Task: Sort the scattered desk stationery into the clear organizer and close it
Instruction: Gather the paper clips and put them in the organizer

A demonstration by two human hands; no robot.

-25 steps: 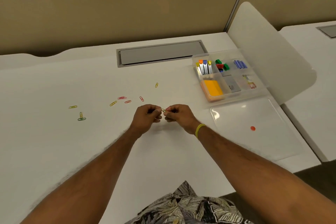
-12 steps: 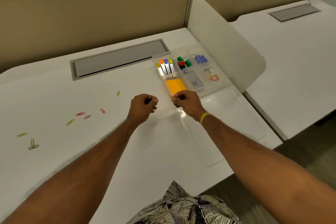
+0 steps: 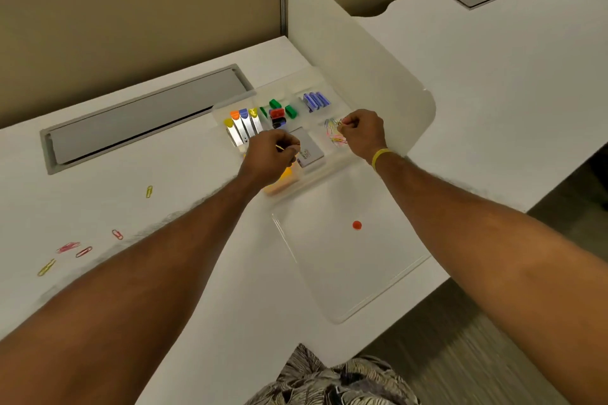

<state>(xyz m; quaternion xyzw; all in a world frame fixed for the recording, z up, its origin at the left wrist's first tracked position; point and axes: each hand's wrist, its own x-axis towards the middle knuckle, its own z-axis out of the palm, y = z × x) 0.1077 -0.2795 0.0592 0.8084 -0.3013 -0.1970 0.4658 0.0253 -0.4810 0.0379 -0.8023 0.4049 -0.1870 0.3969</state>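
Note:
The clear organizer (image 3: 286, 89) sits open on the white desk, its flat lid (image 3: 348, 260) lying toward me with a red dot on it. My right hand (image 3: 363, 133) hovers over the right compartment, pinching a paper clip above a pile of coloured paper clips (image 3: 335, 136). My left hand (image 3: 271, 154) is over the organizer's front part, fingers closed on a thin yellow paper clip (image 3: 280, 147). It hides most of the orange sticky notes (image 3: 283, 182). Loose paper clips lie on the desk at left: a yellow one (image 3: 149, 191), red ones (image 3: 84, 251) and another yellow (image 3: 46, 267).
Other compartments hold index flags (image 3: 241, 126), green and red binder clips (image 3: 278, 110), blue staples (image 3: 316, 100) and a grey box (image 3: 309, 149). A white divider panel (image 3: 355, 52) rises right behind the organizer. A grey cable hatch (image 3: 144, 118) is set into the desk.
Both hands moved apart and forward from the desk's middle to above the organizer. The right hand now reaches the paper clip compartment. The camera view swung to the right.

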